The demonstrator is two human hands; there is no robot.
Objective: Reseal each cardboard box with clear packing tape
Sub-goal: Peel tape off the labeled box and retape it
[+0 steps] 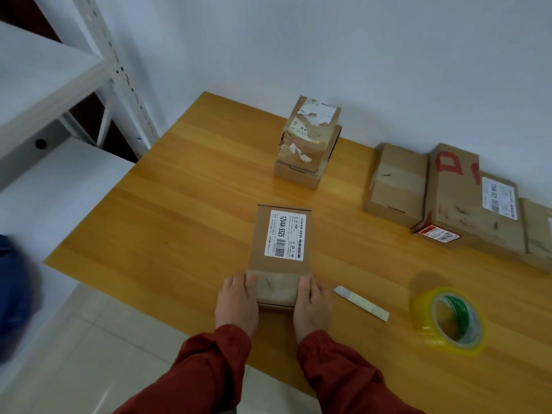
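A small cardboard box [279, 252] with a white barcode label lies on the wooden table [179, 204] near its front edge. A strip of clear tape covers the box's near end. My left hand [237, 300] rests against the box's left near side, thumb on the tape. My right hand [312, 303] presses the right near side the same way. A roll of yellowish clear packing tape [448, 319] stands to the right. A box cutter [360, 302] lies between the roll and my right hand.
Two stacked taped boxes [309, 141] stand at the back centre. Several more boxes [397, 183] lie along the wall at the right, one with red markings [466, 198]. White metal shelving [59, 85] stands to the left of the table.
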